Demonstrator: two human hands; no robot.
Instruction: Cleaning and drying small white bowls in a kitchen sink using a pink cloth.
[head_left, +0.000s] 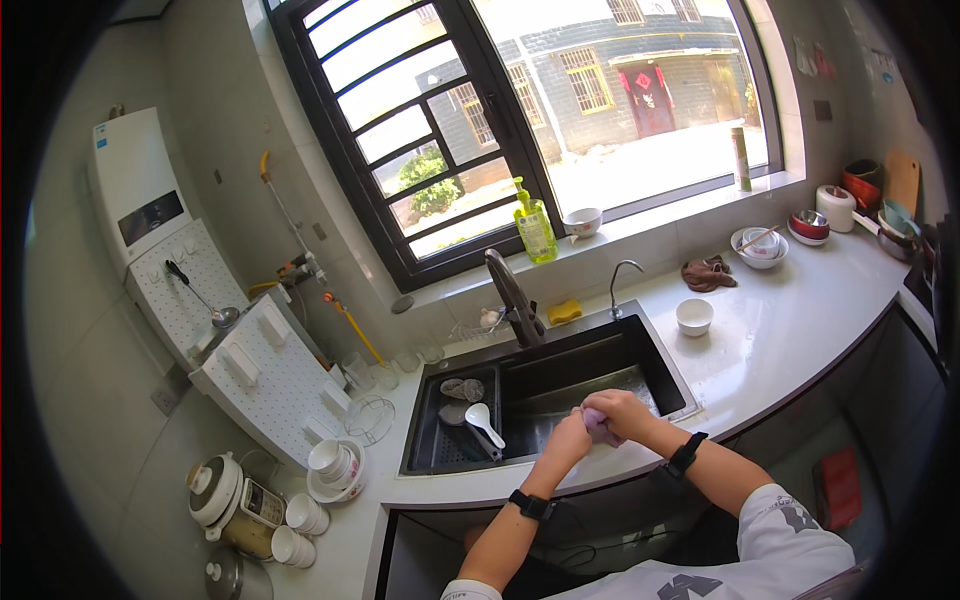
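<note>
Both my hands grip a bunched purple cloth (600, 427) over the front edge of the black sink (525, 390). My left hand (568, 437) holds its left end, and my right hand (621, 415) is closed round its upper right part. The two hands are close together. Behind them stands the dark faucet (514, 300), with a thin curved tap (619, 289) to its right. In the drain tray at the sink's left lie a white spoon (484, 424) and round metal scourers (462, 388). A yellow sponge (565, 312) rests at the sink's back rim.
A white bowl (694, 316), a brown cloth (707, 274) and stacked bowls (760, 247) are on the right counter. A green pump bottle (535, 225) stands by the window. Bowls (334, 465), cups (304, 514) and a blender-like appliance (236, 502) occupy the left counter.
</note>
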